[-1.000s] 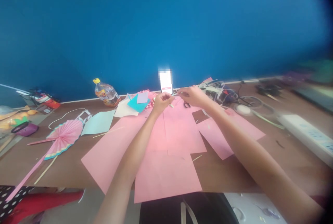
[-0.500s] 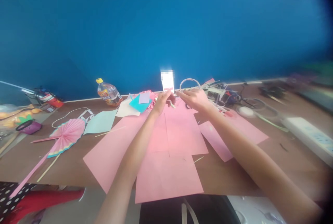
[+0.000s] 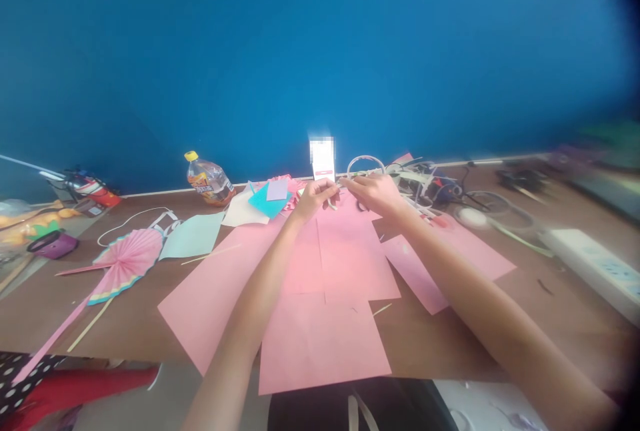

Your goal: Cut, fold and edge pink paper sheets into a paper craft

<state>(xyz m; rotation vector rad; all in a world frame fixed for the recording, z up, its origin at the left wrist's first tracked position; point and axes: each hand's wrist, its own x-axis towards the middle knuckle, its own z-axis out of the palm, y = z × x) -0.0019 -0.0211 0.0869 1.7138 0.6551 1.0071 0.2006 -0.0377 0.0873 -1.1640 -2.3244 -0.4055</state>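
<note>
Both my arms reach far forward over several pink paper sheets [image 3: 345, 264] on the brown table [image 3: 500, 324]. My left hand [image 3: 316, 195] is closed in a pinch on a thin pale strip [image 3: 332, 204]. My right hand [image 3: 375, 192] is closed too, its fingers meeting the left hand's, and a pale curved loop [image 3: 366, 160] rises just behind it. I cannot tell whether strip and loop are one piece. Black scissors lie under the right hand, mostly hidden.
A phone [image 3: 323, 159] leans on the blue wall. A drink bottle [image 3: 207, 179] lies at back left, teal and lilac papers [image 3: 270, 196] beside it. A pink folded paper fan [image 3: 127, 259] lies left. Tangled cables [image 3: 435, 184] and a white power strip [image 3: 595, 263] sit right.
My hands have drawn closer together near the phone. A pale loop has come up behind the right hand since one second ago. The view shifted slightly.
</note>
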